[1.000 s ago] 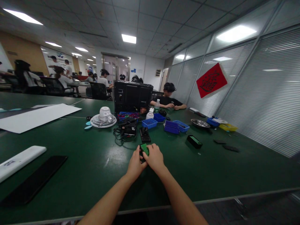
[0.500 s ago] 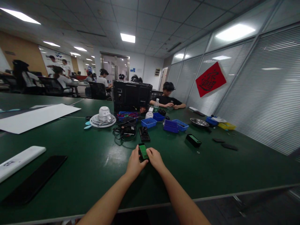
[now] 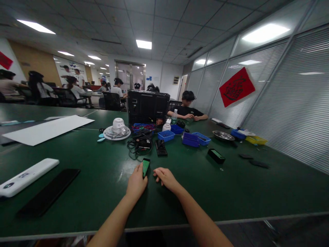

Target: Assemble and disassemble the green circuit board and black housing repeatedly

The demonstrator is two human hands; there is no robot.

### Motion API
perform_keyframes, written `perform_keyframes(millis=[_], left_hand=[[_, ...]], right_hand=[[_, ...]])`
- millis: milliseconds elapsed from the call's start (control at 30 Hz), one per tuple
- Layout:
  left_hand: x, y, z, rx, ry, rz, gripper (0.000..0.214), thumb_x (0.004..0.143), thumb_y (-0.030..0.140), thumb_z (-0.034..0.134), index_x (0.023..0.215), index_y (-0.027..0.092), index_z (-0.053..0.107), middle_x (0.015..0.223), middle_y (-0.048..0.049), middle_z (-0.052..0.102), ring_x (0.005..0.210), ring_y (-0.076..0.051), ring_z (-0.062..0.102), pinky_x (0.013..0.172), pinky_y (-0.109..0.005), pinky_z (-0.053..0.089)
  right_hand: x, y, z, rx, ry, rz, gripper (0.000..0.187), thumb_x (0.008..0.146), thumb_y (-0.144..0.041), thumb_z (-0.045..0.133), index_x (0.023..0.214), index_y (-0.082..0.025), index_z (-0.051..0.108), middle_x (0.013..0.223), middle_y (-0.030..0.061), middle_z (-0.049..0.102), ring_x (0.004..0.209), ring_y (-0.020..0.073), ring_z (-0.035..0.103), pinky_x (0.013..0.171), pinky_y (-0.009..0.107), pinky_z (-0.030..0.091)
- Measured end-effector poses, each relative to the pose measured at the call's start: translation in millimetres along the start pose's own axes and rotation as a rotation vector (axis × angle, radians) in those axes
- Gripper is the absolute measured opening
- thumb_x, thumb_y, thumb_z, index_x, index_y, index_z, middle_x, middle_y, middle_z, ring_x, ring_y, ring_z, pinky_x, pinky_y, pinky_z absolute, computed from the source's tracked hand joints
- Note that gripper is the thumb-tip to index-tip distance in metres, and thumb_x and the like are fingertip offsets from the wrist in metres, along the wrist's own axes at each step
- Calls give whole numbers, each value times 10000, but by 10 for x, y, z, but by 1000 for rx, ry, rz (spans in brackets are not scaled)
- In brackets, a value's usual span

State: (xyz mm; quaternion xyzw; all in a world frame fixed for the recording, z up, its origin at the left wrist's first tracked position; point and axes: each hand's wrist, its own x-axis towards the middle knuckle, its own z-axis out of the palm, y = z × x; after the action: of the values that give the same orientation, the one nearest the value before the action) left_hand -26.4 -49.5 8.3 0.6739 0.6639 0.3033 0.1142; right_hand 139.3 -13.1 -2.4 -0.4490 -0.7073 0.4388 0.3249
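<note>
My left hand [image 3: 136,181] is closed around a small black device with a green circuit board [image 3: 146,167], held tilted just over the green table. To its right and apart from it is my right hand [image 3: 166,179], its fingers curled in toward the thumb. Whether a small part lies between those fingertips is hidden. Beyond the hands lies a black part with a round knob [image 3: 161,148]. Farther right rests a similar black box with a green board [image 3: 216,156].
Blue bins [image 3: 190,139], tangled black cables [image 3: 140,142] and a white fan [image 3: 117,132] stand farther back. A white bar-shaped case [image 3: 29,177] and a black panel [image 3: 50,192] lie left. A metal dish [image 3: 223,136] sits right. Across the table sits a person [image 3: 189,109].
Both hands were together on the green-board device. My right hand has come off it, while my left hand has shifted left and turned the device more on edge. The view has swung slightly left.
</note>
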Motion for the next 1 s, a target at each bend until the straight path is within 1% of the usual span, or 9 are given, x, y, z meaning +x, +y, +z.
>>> perform_keyframes(millis=[133,333,433,533,633,733,867,1000], left_hand=[[-50,-205,-285,116,-7,-133,576,741,202,481,1299,132,355,1288,-135,454,1103,-232,497,916,-313,370],[-32,-734,-775,275,62,-300,593,784,299,423,1324,80,310,1289,-164,445,1118,-258,487,898,-331,392],[7,-982,-1019,323,93,-391,619,796,328,391,1351,89,254,1274,-168,457,1083,-273,513,834,-349,428],[43,-1158,-1179,336,105,-442,658,791,374,395,1355,75,237,1219,-187,498,1064,-290,525,793,-355,441],[57,-1243,-1228,341,145,-456,704,782,430,402,1356,63,225,1173,-195,527,1048,-296,536,784,-356,440],[49,-1237,-1213,350,172,-443,721,784,467,385,1354,57,219,1140,-196,546,1012,-295,556,759,-348,441],[32,-1146,-1176,418,140,-409,679,795,432,365,1325,21,264,1084,-207,581,958,-296,578,725,-344,432],[3,-1004,-1077,499,81,-342,646,791,409,369,1270,-23,339,1026,-207,609,922,-298,577,759,-348,409]], right_hand=[[-8,-7,-9,-33,-21,17,348,839,-413,404,875,-133,606,637,-4,574,432,57,444,378,151,336],[12,31,-9,-58,-34,26,310,821,-374,436,927,-142,612,701,16,609,500,76,503,399,154,349],[7,-3,-11,-76,-38,40,296,814,-349,443,940,-142,614,679,8,598,486,73,489,404,156,352],[-8,-60,-15,-84,-38,58,276,803,-325,458,936,-141,616,627,-11,568,457,66,456,402,156,348],[-21,-99,-19,-87,-34,72,263,794,-314,475,935,-143,617,607,-18,555,456,64,447,404,153,346],[-25,-106,-21,-91,-29,72,259,795,-312,481,937,-145,618,613,-14,558,472,68,459,413,152,352],[-18,-86,-20,-97,-29,72,262,797,-305,477,945,-143,619,612,-11,563,462,67,454,411,156,350],[6,-43,-13,-110,-22,43,255,791,-290,481,934,-138,626,632,9,590,503,80,496,421,155,354]])
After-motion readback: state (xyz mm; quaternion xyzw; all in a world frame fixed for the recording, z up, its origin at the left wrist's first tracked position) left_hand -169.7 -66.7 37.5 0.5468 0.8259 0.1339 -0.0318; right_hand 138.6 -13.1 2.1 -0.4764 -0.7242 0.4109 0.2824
